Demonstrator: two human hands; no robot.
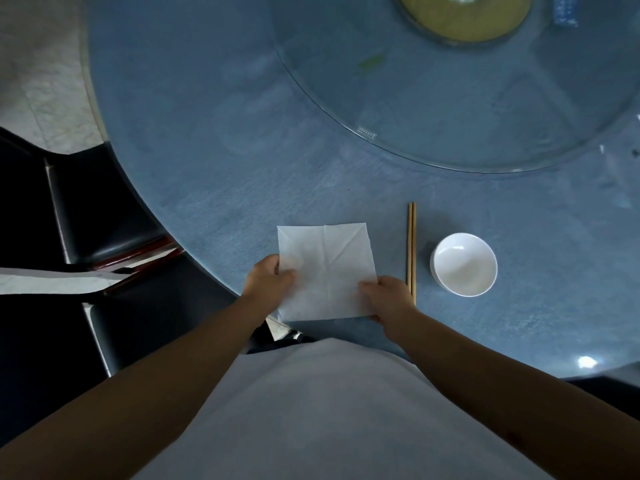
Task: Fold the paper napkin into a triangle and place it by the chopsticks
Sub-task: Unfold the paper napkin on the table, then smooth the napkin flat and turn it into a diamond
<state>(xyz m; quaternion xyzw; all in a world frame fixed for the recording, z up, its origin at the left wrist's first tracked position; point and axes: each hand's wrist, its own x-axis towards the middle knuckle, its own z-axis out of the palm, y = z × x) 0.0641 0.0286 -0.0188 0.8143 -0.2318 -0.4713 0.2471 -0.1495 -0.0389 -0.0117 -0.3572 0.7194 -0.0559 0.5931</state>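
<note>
A white paper napkin (327,268) is spread open as a creased square near the front edge of the round blue table (214,161). My left hand (268,282) pinches its near left edge and my right hand (388,297) pinches its near right corner. A pair of wooden chopsticks (411,244) lies parallel just right of the napkin, pointing away from me; my right hand covers their near end.
A white bowl (464,264) sits right of the chopsticks. A large glass turntable (450,109) covers the far right of the table, with a yellow-green disc (464,19) at its hub. Dark chairs (86,209) stand at the left, beside the table edge.
</note>
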